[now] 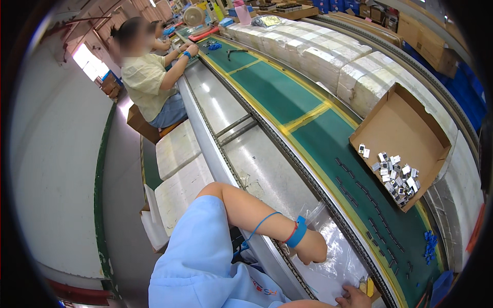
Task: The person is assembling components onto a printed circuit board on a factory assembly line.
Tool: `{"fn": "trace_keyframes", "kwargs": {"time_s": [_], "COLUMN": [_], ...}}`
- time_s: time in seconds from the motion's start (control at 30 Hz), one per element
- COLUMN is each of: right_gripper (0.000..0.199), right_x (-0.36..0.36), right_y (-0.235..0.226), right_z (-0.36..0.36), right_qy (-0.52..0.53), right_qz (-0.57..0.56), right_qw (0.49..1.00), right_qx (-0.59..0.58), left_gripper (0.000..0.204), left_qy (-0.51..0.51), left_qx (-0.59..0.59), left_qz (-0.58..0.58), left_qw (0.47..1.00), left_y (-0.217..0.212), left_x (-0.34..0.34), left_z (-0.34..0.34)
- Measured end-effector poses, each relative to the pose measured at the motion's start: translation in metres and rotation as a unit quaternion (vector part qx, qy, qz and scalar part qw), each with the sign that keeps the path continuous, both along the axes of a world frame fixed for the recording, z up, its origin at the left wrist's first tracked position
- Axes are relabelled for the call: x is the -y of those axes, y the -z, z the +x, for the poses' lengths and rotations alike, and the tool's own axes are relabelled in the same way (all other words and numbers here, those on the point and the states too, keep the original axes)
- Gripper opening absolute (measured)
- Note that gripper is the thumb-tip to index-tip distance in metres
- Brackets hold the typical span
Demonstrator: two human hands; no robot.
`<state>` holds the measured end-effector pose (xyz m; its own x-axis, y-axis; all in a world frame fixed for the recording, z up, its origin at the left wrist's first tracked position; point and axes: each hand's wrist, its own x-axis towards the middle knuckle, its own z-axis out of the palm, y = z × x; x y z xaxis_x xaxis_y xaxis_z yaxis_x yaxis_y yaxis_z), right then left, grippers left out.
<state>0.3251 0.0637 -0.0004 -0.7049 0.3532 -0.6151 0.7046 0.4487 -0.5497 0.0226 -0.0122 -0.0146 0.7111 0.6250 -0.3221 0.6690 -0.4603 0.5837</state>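
My left hand [311, 249] wears a blue wrist strap [298, 232] with a coiled cord. Its fingers curl down into a clear plastic bag [336, 256] lying on the metal ledge [267, 174] beside the green conveyor belt [328, 138]. My right hand [354, 297] shows only partly at the lower edge. It lies on the near end of the same bag, next to a small yellow piece [369, 287]. Its grip is hidden. Rows of small dark parts [367, 203] lie on the belt just right of the bag.
An open cardboard box [411, 123] holding several small white and black parts stands at the belt's far side. Small blue parts [429, 244] lie near it. Wrapped white stacks [328, 56] line the back. A seated co-worker [149, 77] works further up; white foam blocks [177, 169] sit at my left.
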Motion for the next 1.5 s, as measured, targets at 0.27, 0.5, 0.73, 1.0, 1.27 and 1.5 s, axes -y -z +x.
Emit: {"fn": "trace_keyframes", "kwargs": {"time_s": [0.27,0.5,0.73,1.0,1.27,1.5], "right_gripper": [0.039,0.041,0.039,0.042,0.045,0.048], "right_x": [-0.003,0.002,0.004,0.005,0.004,0.005], "right_y": [0.027,0.013,-0.028,-0.034,-0.033,-0.045], "right_z": [0.011,0.004,-0.020,-0.024,-0.023,-0.030], "right_qy": [0.271,0.104,0.001,-0.014,-0.030,-0.011], "right_qz": [-0.216,-0.086,0.021,0.053,0.048,0.034], "right_qw": [0.937,0.990,0.999,0.998,0.998,0.999], "right_qx": [-0.033,0.027,0.031,0.033,0.042,0.037], "left_gripper": [0.017,0.012,0.016,0.024,0.024,0.025], "left_qy": [0.005,0.011,0.005,-0.003,0.009,0.008], "left_qx": [0.008,-0.008,0.000,-0.002,-0.005,0.001], "left_qz": [0.035,0.036,0.023,0.010,0.024,0.014], "left_qw": [0.999,0.999,1.000,1.000,1.000,1.000], "left_y": [0.009,0.007,0.003,0.003,0.003,0.001], "left_x": [0.003,0.002,0.002,0.003,0.003,0.003], "left_z": [-0.001,-0.001,0.000,0.000,-0.001,-0.002]}}
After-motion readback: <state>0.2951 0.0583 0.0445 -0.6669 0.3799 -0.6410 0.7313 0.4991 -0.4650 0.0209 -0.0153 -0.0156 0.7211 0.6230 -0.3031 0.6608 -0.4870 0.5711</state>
